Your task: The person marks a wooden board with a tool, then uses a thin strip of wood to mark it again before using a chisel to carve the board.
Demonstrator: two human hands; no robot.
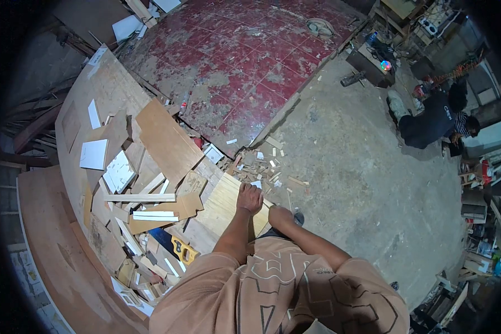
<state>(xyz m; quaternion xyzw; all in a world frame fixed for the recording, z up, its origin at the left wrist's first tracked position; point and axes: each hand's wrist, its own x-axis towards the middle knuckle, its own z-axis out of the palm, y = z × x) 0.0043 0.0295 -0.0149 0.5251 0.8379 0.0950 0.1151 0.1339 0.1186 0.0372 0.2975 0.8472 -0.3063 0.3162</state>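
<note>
A pale wooden board (228,196) lies in front of me on the bench, its grain showing. My left hand (250,199) rests on the board near its far right side, knuckles up and fingers curled; anything under them is hidden. Close by on the right, my right hand (281,217) is at the board's near right edge. Its fingers point down and are out of sight, so its grip does not show. Left of my left forearm lies a handsaw (183,250) with a yellow handle and blue blade.
White-faced offcuts (119,171), a brown sheet (170,142) and wood strips (142,197) cover the bench to the left. Small wood scraps (273,164) litter the floor ahead. Another person (428,119) crouches at the far right, near a dark box (370,65).
</note>
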